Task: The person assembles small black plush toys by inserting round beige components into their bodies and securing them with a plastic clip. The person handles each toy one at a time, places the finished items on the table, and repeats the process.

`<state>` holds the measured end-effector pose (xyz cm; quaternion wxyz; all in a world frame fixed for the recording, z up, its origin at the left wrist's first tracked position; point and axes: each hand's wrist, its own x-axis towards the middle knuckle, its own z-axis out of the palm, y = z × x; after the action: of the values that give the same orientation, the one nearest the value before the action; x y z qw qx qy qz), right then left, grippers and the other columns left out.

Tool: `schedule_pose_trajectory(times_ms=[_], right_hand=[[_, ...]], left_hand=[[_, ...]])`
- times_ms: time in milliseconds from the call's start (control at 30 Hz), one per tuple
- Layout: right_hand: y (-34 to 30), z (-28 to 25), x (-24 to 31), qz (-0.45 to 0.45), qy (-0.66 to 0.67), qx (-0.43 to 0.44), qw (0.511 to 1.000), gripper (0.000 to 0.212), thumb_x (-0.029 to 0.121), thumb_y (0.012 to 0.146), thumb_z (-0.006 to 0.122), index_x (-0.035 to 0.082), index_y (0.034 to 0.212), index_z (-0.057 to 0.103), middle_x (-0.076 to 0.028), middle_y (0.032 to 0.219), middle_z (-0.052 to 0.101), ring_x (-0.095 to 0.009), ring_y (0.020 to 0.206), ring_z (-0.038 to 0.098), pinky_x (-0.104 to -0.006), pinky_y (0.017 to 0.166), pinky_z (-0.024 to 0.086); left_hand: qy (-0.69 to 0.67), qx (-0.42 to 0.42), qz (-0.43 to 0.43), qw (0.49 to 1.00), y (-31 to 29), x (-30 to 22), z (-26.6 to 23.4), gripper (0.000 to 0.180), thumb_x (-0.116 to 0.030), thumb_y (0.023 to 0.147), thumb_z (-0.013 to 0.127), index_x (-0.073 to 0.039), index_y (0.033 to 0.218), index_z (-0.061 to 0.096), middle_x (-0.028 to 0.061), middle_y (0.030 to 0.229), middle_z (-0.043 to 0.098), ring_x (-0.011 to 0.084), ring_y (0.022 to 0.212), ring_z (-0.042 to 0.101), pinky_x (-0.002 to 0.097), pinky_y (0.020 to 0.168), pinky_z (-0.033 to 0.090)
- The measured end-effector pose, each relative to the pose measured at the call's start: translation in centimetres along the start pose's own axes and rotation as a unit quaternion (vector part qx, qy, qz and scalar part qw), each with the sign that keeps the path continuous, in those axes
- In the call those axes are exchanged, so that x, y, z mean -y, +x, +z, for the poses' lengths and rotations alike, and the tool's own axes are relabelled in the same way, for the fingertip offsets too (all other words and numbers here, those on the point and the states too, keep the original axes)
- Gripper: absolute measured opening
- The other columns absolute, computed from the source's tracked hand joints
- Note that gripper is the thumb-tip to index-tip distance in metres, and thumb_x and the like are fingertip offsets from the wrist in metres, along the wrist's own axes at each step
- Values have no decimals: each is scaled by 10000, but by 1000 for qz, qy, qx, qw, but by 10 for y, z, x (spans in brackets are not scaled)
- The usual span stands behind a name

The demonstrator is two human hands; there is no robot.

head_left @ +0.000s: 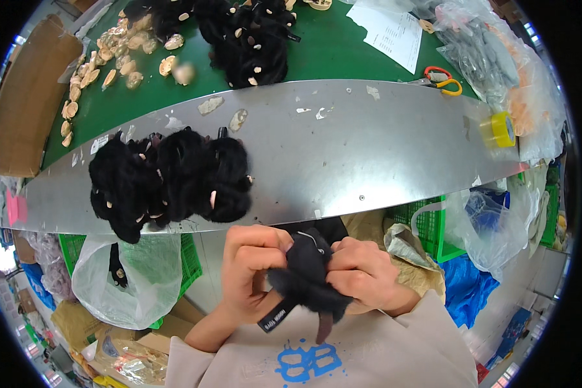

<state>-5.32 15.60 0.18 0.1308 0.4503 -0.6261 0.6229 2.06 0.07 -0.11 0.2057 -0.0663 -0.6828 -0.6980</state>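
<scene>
Head view shows the left hand (249, 266) and the right hand (366, 275) both clamped on a black plush piece (306, 266), one at each side of it, just off the near edge of the bench (323, 158) and before the person's chest. A dark tag (278, 318) hangs from the plush. More black plush pieces (178, 174) lie heaped toward the bench's left end, partly over its near edge. Yellow tape (503, 129) stands by the right end; scissors (443, 82) lie at the metal's far edge, beige pieces (128, 45) on the green surface (330, 52) beyond, toward its left.
</scene>
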Motion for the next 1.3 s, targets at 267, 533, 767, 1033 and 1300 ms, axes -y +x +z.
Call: schedule_pose_trajectory(times_ms=[267, 533, 767, 1033, 1300], right_hand=[[-6, 22, 5, 54, -77, -79, 992, 274, -2, 582, 788, -27, 805, 631, -139, 765, 618, -214, 516, 534, -262, 449, 427], [-8, 43, 13, 31, -82, -61, 994, 256, 110, 611, 773, 7, 812, 652, -133, 878, 638, -233, 662, 573, -321, 554, 477], [-13, 43, 0, 147, 91, -68, 983, 808, 252, 653, 842, 14, 1263, 368, -172, 1118, 493, -305, 1100, 533, -528, 976, 432], [-9, 21, -16, 313, 110, -12, 943, 547, 159, 899, 576, 34, 1361, 311, -91, 1002, 546, -139, 841, 556, -283, 745, 474], [-6, 20, -7, 445, 287, 77, 845, 617, 56, 761, 596, 53, 1309, 312, -76, 975, 528, -158, 804, 529, -305, 759, 466]], left_hand=[[150, -72, -11, 986, -16, -4, 3, 393, -122, 747, 800, -53, 941, 465, 102, 1028, 448, 215, 917, 552, 339, 779, 471], [173, -200, 49, 963, -16, 6, 2, 316, -6, 717, 758, -42, 732, 444, 133, 957, 523, 282, 857, 624, 353, 685, 516], [288, -96, 120, 945, -8, 8, 1, 345, -31, 642, 809, -37, 874, 553, 129, 962, 583, 297, 877, 629, 362, 717, 516], [-50, -131, -123, 982, 1, 0, -1, 221, -72, 838, 756, -5, 966, 590, 44, 851, 566, 101, 734, 516, 232, 676, 427], [71, -53, -104, 991, 0, 1, -8, 174, -110, 894, 710, -18, 824, 580, 19, 740, 528, 78, 611, 415, 224, 531, 318]])
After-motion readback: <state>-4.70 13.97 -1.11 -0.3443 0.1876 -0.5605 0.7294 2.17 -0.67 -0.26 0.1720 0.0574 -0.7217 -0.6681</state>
